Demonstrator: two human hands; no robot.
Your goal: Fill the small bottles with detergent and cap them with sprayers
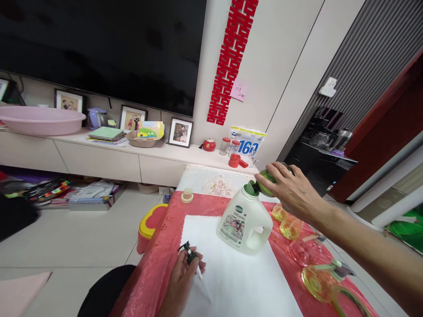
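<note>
My right hand [291, 189] is closed round a small green bottle [268, 181], tipped with its mouth at the neck of a large white detergent jug [244, 222]. The jug stands upright on a white cloth [231, 273] that lies on the red tablecloth [158, 259]. My left hand [183, 275] rests on the near edge of the cloth and grips a dark green pump head [190, 255] with its white tube pointing right.
Several yellow and pink glass dishes [297, 233] line the table's right side. A cream cap [187, 196] lies at the far left of the table. A red and yellow stool [150, 226] stands left of the table. A cabinet [109, 158] with photo frames and a pink basin [39, 119] runs along the wall.
</note>
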